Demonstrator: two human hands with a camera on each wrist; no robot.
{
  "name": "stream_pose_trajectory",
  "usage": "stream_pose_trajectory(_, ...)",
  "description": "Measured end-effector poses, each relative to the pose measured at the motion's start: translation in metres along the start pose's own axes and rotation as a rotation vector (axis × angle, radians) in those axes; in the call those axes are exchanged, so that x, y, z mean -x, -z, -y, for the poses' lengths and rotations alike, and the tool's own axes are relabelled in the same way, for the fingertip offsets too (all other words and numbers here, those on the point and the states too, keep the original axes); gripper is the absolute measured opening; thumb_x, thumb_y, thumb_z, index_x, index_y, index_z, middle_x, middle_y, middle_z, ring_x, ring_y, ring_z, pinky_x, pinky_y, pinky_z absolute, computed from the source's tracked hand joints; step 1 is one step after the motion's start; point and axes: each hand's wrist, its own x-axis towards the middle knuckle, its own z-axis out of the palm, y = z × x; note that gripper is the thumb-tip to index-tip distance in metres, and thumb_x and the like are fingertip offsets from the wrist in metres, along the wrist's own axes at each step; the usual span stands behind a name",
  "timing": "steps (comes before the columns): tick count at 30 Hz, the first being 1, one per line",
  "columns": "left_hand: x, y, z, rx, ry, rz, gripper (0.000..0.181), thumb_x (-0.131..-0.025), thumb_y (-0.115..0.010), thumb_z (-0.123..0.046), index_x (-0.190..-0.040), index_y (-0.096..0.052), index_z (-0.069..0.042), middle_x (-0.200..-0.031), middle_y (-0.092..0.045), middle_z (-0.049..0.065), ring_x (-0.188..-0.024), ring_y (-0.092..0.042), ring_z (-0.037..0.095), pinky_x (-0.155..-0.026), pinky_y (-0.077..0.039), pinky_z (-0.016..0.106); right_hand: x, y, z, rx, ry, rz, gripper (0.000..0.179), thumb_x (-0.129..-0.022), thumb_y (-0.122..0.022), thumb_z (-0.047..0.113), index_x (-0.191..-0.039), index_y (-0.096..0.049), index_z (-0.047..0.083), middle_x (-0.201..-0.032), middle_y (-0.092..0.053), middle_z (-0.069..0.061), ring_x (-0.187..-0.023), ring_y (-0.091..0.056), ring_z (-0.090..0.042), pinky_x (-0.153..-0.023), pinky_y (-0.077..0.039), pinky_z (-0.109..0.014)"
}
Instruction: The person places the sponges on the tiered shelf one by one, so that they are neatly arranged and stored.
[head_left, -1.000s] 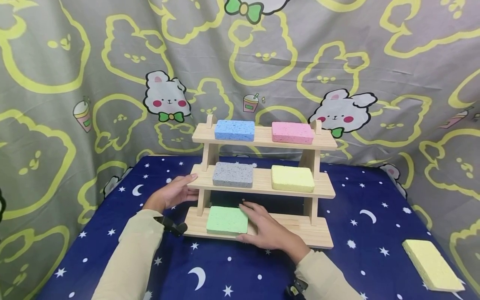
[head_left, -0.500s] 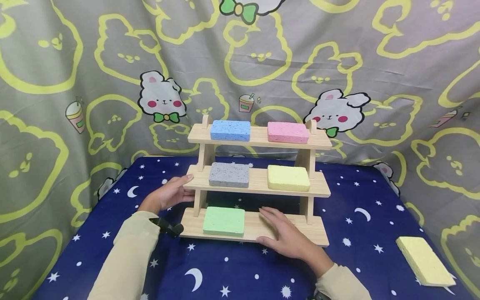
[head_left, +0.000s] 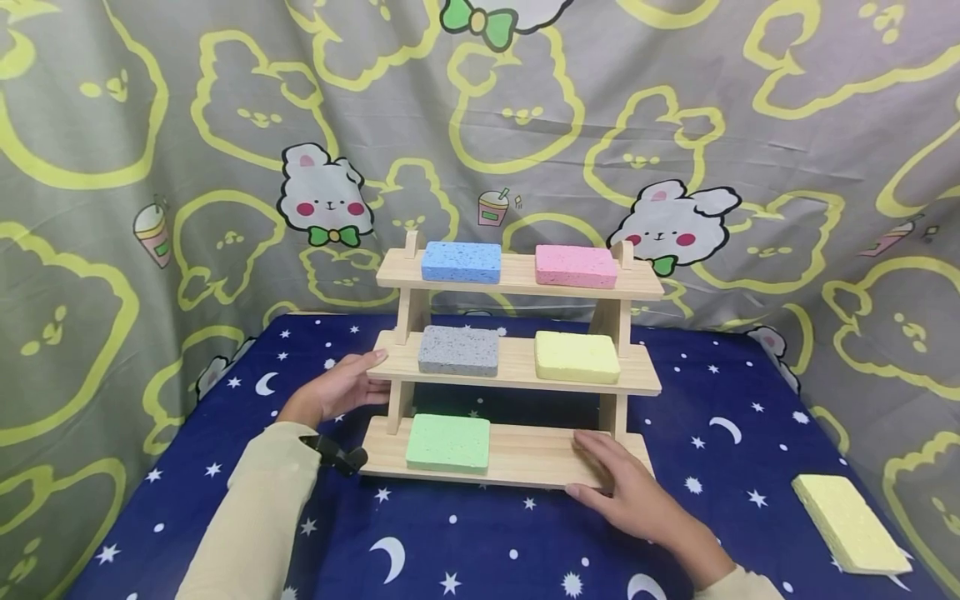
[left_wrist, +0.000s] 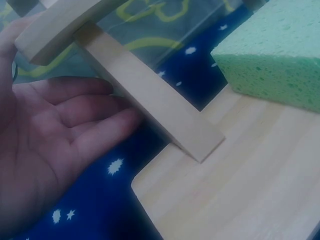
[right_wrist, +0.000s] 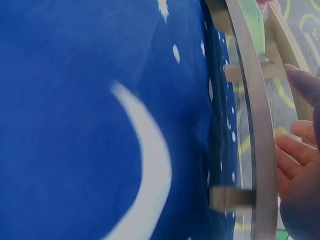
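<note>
A three-tier wooden shelf [head_left: 525, 454] stands on the table. Blue [head_left: 461, 262] and pink [head_left: 576, 267] sponges sit on its top tier, grey [head_left: 458, 351] and yellow [head_left: 577, 357] ones on the middle tier. A green sponge [head_left: 447, 443] lies on the left of the bottom tier. My left hand [head_left: 341, 387] holds the left end of the middle tier, thumb on top; in the left wrist view its fingers [left_wrist: 95, 110] extend below, by the upright. With fingers spread and nothing held, my right hand [head_left: 630, 492] is at the right end of the bottom tier.
Another yellow sponge [head_left: 852, 523] lies on the dark blue starry tablecloth [head_left: 465, 558] near the table's right edge. Behind the shelf hangs a grey curtain [head_left: 420, 108] with yellow cartoon outlines. A black wrist camera mount [head_left: 333, 452] juts out close to the bottom tier's left end.
My right hand has left the green sponge's side and travelled right along the bottom tier to its right end. My left hand stays on the middle tier, and the sponges keep their places.
</note>
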Motion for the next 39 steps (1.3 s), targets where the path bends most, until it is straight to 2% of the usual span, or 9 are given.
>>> stream_pose_trajectory(2,-0.001,0.0,0.0,-0.004,0.0,0.003,0.068,-0.1,-0.037,-0.043,-0.147,-0.018,0.004,-0.145,-0.03,0.032,-0.132,-0.034,0.044,-0.102,-0.039,0.048,0.006,0.004,-0.004,0.009,-0.011,-0.023,0.065,-0.078,-0.076,0.035,-0.132,-0.053,0.006,-0.131,-0.055,-0.005,-0.121,-0.052,-0.024,-0.101,-0.039,-0.028)
stream_pose_trajectory(5,-0.001,0.001,0.0,0.0,-0.001,0.005,0.07,-0.1,-0.038,-0.043,-0.147,-0.017,0.004,-0.145,-0.03,0.033,-0.132,-0.034,0.045,-0.102,-0.04,0.048,0.013,0.01,-0.008,0.004,-0.028,-0.06,0.064,-0.077,-0.077,0.032,-0.13,-0.054,0.005,-0.13,-0.056,-0.008,-0.12,-0.052,-0.028,-0.1,-0.027,-0.008)
stream_pose_trajectory(8,-0.002,0.001,0.0,0.008,-0.001,0.006,0.071,-0.099,-0.039,-0.044,-0.147,-0.017,0.004,-0.144,-0.03,0.033,-0.131,-0.034,0.045,-0.102,-0.04,0.049,0.019,0.018,-0.012,0.008,-0.058,-0.092,0.062,-0.078,-0.077,0.03,-0.13,-0.055,0.005,-0.129,-0.057,-0.01,-0.118,-0.053,-0.03,-0.096,-0.021,-0.001)
stream_pose_trajectory(10,-0.001,0.001,0.0,0.007,0.003,-0.003,0.071,-0.099,-0.039,-0.044,-0.147,-0.018,0.003,-0.144,-0.031,0.033,-0.131,-0.035,0.045,-0.101,-0.04,0.049,0.023,0.024,-0.015,0.033,-0.081,-0.114,0.06,-0.078,-0.077,0.031,-0.129,-0.056,0.007,-0.127,-0.058,-0.009,-0.116,-0.054,-0.029,-0.094,-0.027,-0.005)
stream_pose_trajectory(14,-0.001,0.001,0.001,-0.004,0.003,-0.016,0.07,-0.099,-0.04,-0.045,-0.146,-0.02,0.004,-0.144,-0.032,0.032,-0.131,-0.036,0.044,-0.1,-0.041,0.048,0.028,0.035,-0.02,0.086,-0.113,-0.149,0.057,-0.078,-0.077,0.03,-0.126,-0.058,0.007,-0.123,-0.06,-0.01,-0.113,-0.056,-0.031,-0.091,-0.042,-0.033)
stream_pose_trajectory(17,-0.001,0.0,0.001,0.003,0.0,-0.018,0.068,-0.1,-0.039,-0.043,-0.146,-0.021,0.004,-0.143,-0.033,0.033,-0.13,-0.036,0.044,-0.1,-0.042,0.048,0.033,0.042,-0.026,0.095,-0.152,-0.141,0.057,-0.079,-0.076,0.03,-0.127,-0.057,0.005,-0.124,-0.059,-0.014,-0.114,-0.054,-0.036,-0.087,-0.043,-0.052)
stream_pose_trajectory(20,0.0,0.0,0.002,0.01,-0.005,-0.012,0.066,-0.101,-0.036,-0.04,-0.145,-0.021,0.006,-0.143,-0.033,0.034,-0.13,-0.036,0.045,-0.1,-0.042,0.048,0.037,0.05,-0.033,0.1,-0.225,-0.118,0.06,-0.081,-0.074,0.033,-0.128,-0.054,0.002,-0.127,-0.055,-0.021,-0.117,-0.049,-0.043,-0.088,-0.04,-0.061)
stream_pose_trajectory(30,0.001,0.0,0.001,0.003,-0.006,-0.012,0.065,-0.101,-0.035,-0.04,-0.145,-0.02,0.006,-0.143,-0.032,0.033,-0.131,-0.035,0.046,-0.102,-0.04,0.049,0.06,0.072,-0.066,0.137,-0.436,-0.135,0.069,-0.086,-0.067,0.04,-0.132,-0.046,-0.006,-0.128,-0.047,-0.032,-0.114,-0.044,-0.053,-0.085,-0.037,-0.064)
stream_pose_trajectory(39,0.0,-0.001,0.001,0.01,0.002,-0.025,0.065,-0.101,-0.037,-0.04,-0.145,-0.022,0.004,-0.143,-0.034,0.032,-0.13,-0.036,0.045,-0.101,-0.04,0.049,0.08,0.094,-0.1,0.158,-0.632,-0.203,0.076,-0.088,-0.061,0.044,-0.135,-0.038,-0.011,-0.131,-0.04,-0.038,-0.119,-0.036,-0.057,-0.09,-0.031,-0.065)
